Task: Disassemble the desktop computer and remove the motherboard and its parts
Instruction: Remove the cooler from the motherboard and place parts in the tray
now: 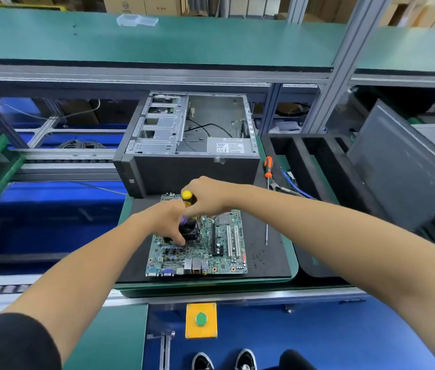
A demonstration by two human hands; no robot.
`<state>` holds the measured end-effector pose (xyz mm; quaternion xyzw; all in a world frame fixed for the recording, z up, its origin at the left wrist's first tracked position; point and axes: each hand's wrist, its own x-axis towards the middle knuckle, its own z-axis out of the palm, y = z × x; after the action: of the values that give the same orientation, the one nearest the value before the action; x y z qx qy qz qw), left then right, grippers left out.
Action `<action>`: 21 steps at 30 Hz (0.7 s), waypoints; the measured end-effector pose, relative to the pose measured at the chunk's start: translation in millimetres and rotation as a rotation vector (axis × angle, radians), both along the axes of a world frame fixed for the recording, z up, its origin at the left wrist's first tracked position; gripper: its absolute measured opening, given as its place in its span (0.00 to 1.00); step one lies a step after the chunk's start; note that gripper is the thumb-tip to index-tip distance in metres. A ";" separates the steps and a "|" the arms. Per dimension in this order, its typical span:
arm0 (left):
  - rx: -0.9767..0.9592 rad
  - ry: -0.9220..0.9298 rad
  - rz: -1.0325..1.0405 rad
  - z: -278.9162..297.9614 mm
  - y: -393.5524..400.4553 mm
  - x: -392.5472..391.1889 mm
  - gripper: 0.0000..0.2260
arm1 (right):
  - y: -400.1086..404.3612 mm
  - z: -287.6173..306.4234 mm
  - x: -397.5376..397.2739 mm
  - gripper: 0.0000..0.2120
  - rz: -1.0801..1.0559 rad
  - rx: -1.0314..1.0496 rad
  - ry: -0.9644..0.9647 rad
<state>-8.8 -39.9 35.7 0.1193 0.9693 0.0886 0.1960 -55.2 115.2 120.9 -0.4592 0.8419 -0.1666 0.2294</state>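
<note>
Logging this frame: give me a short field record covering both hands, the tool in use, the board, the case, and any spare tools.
left hand: fingers down beside the cooler fan, bracing it
right hand: grips yellow-and-black screwdriver, held upright over the fan
motherboard: out of the case, flat on the black mat, ports facing the person
computer case: open, behind the board, power supply and cables inside
spare tools: orange-handled screwdriver and pliers at right of the mat

Motherboard (197, 247) on mat (264, 263), computer case (189, 145) behind it, long screwdriver (267, 198) to its right.
</note>
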 end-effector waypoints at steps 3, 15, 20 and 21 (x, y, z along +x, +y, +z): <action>-0.063 0.092 -0.034 -5.5 2.9 6.6 0.25 | 1.9 5.6 -4.5 0.16 -0.104 -0.064 0.026; 0.029 0.066 0.005 -18.4 -15.4 5.3 0.49 | -26.7 -6.2 -8.1 0.12 -0.161 0.096 0.095; 0.108 0.138 0.137 -14.3 -35.6 18.8 0.49 | -46.4 -19.0 4.4 0.05 0.005 0.175 0.128; 0.146 0.140 0.188 -15.2 -41.9 24.8 0.51 | -49.3 -22.9 6.3 0.10 0.045 0.228 0.191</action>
<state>16.0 -81.8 20.5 0.0479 0.9785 0.1681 0.1095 -48.9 66.0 98.0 -0.4628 0.8627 -0.0201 0.2027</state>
